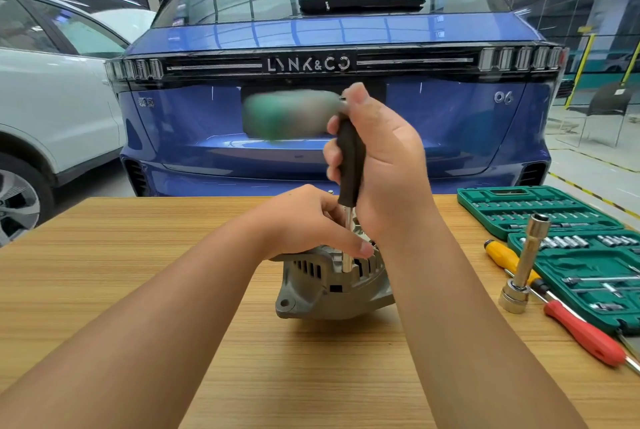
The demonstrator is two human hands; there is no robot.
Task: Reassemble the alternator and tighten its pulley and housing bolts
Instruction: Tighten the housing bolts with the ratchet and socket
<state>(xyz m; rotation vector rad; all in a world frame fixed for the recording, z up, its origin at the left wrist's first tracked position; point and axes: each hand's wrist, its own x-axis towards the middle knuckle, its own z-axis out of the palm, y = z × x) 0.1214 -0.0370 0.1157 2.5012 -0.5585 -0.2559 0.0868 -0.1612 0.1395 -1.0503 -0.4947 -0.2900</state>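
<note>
The right hand (381,165) has its fingers (334,151) curled round the black handle of one nut driver (349,186), thumb on top, holding it upright. The driver's bright shaft runs straight down and its tip sits on the top of the alternator (332,283), at the near rim of the housing. The left hand (308,224) rests on top of the alternator, fingers bent over the far side and the thumb (360,248) stretched across just beside the shaft; whether those fingers grip anything I cannot tell.

The single alternator stands near the middle of the wooden worktop (138,290), its grey ribbed housing facing the camera with one mounting ear low on its left.

Right of the alternator, well apart, a long socket (526,265) stands tilted on a short socket base. Two screwdrivers lie beside it: one with a yellow handle (502,255), one with a red handle (585,335). Further right, one green socket case (554,217) lies open at the worktop's edge, rows of sockets and bits inside.

Beyond the alternator, past the worktop, stands one blue car (311,33), tail toward the camera, and left of that one white car (52,99).
</note>
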